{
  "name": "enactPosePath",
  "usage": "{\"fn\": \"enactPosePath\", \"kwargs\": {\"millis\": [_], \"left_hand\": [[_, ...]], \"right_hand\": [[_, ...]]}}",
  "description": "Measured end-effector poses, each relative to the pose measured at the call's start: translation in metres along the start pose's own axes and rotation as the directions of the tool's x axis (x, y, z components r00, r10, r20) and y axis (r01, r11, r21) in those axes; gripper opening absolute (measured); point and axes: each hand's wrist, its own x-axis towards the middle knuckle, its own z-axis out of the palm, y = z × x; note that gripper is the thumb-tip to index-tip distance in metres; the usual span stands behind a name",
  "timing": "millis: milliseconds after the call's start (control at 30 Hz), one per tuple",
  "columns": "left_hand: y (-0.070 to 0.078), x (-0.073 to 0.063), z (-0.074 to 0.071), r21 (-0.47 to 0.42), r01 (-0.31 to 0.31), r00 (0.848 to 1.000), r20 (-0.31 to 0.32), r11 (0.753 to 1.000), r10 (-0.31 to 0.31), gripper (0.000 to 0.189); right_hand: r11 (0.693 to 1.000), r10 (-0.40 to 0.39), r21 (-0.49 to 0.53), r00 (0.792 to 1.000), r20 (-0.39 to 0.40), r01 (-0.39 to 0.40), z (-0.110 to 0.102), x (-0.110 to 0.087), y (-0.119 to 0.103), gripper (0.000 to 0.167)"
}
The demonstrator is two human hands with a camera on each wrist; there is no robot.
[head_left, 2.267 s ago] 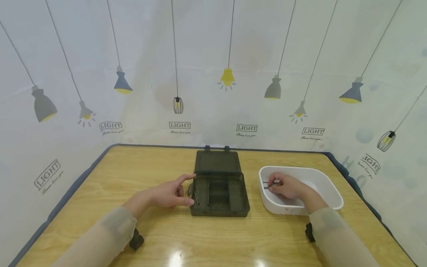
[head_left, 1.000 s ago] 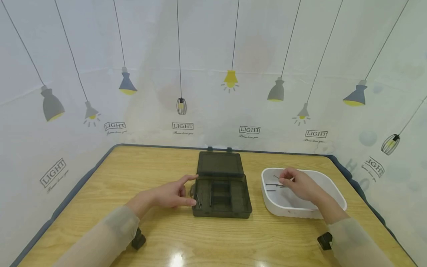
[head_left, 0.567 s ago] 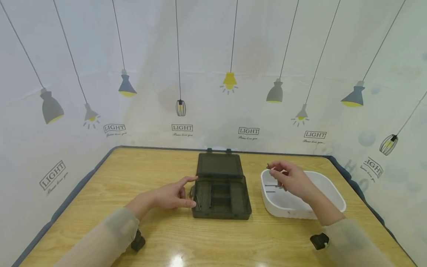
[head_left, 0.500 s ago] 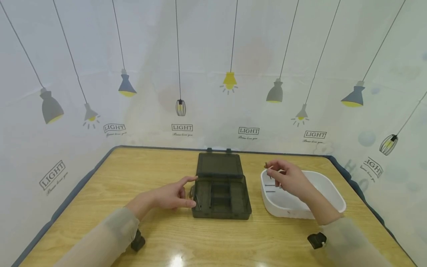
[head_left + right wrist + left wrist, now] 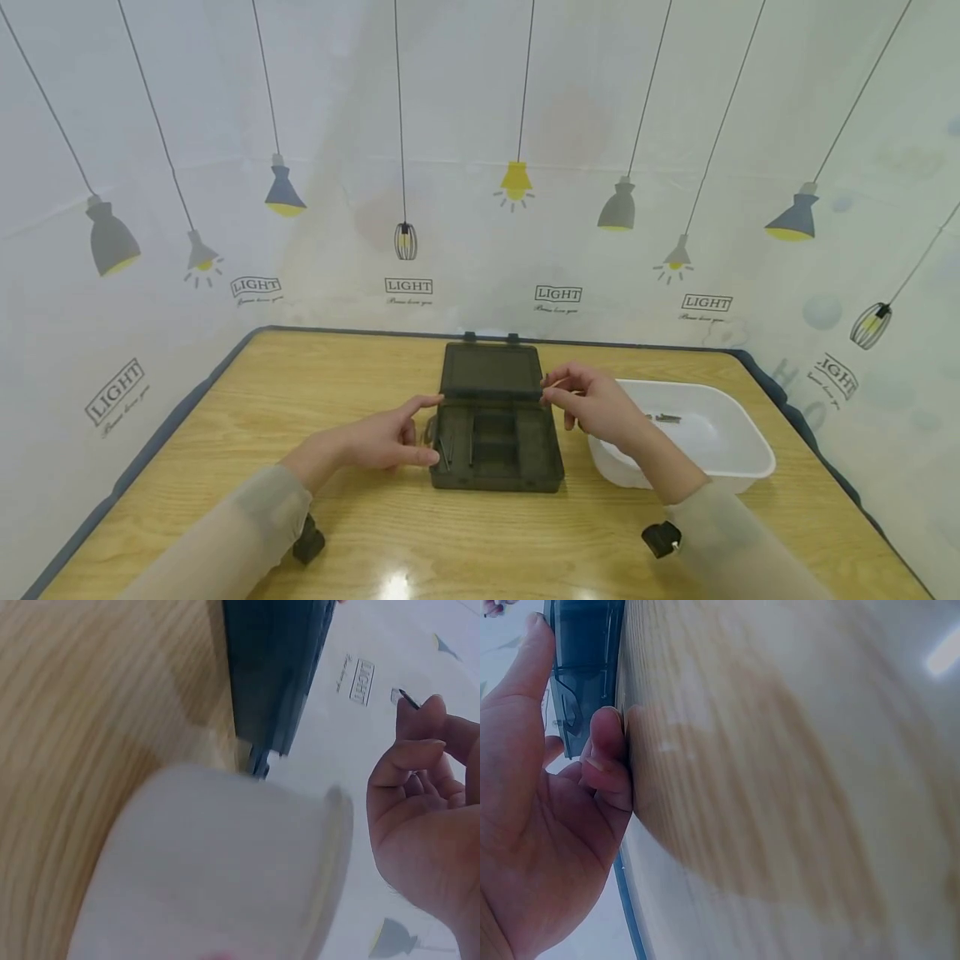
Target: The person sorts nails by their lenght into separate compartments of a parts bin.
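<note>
Head view: right hand [image 5: 598, 407], pinching 1 fastener [image 5: 409, 698], has moved from tray [image 5: 723, 437] to box [image 5: 497, 481]; left hand [image 5: 378, 436] stays extended.

I see a pale beige, faintly see-through left sleeve [image 5: 225, 533] at 8 o'clock, a matching right sleeve [image 5: 742, 533] at 4. Below the cuffs jut 2 small black blocks [image 5: 308, 542], at 7 and 5. Left hand [image 5: 375, 437] and right hand [image 5: 603, 410] are bare.

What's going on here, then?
A person's right-hand grip pinches a thin dark piece, like a screw or nail, near the right edge of an open dark box. The left-hand grip is at the box's left edge. A few slim pieces lie in the box's left part; more small pieces lie in the white tray.
</note>
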Motion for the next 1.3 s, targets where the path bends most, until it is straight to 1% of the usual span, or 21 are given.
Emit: {"fn": "enactPosePath", "kwargs": {"millis": [133,233,367,500,567,667,800,900,1133,1300], "left_hand": [[0.000,0.000,0.000,0.007,-0.007,1.000,-0.003,1.000,0.007,0.100],[0.002,0.000,0.000,0.031,-0.012,1.000,-0.005,0.999,0.013,0.100],[0.004,-0.001,0.000,0.047,-0.012,1.000,-0.010,0.999,0.012,0.099],[0.004,-0.002,0.000,0.026,-0.013,1.000,-0.013,1.000,0.014,0.099],[0.004,-0.002,-0.001,0.025,-0.010,1.000,-0.017,1.000,0.010,0.099],[0.004,-0.001,-0.001,0.023,0.001,1.000,-0.019,1.000,0.000,0.099],[0.004,0.000,-0.002,-0.015,0.021,1.000,-0.002,1.000,-0.021,0.098],[0.004,0.001,-0.001,-0.036,0.033,0.999,0.008,0.999,-0.032,0.098],[0.003,0.000,-0.001,-0.041,0.045,0.999,0.014,0.998,-0.045,0.097],[0.001,0.001,0.000,-0.046,0.041,0.999,0.008,0.998,-0.041,0.097]], "right_hand": [[1.000,0.003,0.014,0.999,0.041,-0.004,0.020,0.007,-0.004,0.027],[1.000,0.006,0.020,0.998,0.065,-0.008,0.033,0.010,-0.007,0.025],[1.000,0.004,0.011,0.997,0.076,-0.005,0.049,0.013,-0.011,0.021],[1.000,0.007,-0.013,0.997,0.074,-0.006,0.063,0.016,-0.014,0.022],[1.000,0.017,-0.010,0.997,0.075,-0.016,0.069,0.018,-0.014,0.022],[0.999,0.036,0.022,0.996,0.087,-0.038,0.076,0.020,-0.014,0.020],[0.995,0.059,0.073,0.989,0.133,-0.070,0.085,0.022,-0.013,0.018],[0.993,0.074,0.075,0.985,0.159,-0.087,0.090,0.023,-0.013,0.020],[0.992,0.106,0.058,0.981,0.162,-0.116,0.094,0.025,-0.014,0.021],[0.991,0.115,0.043,0.980,0.160,-0.123,0.094,0.027,-0.011,0.021]]}}
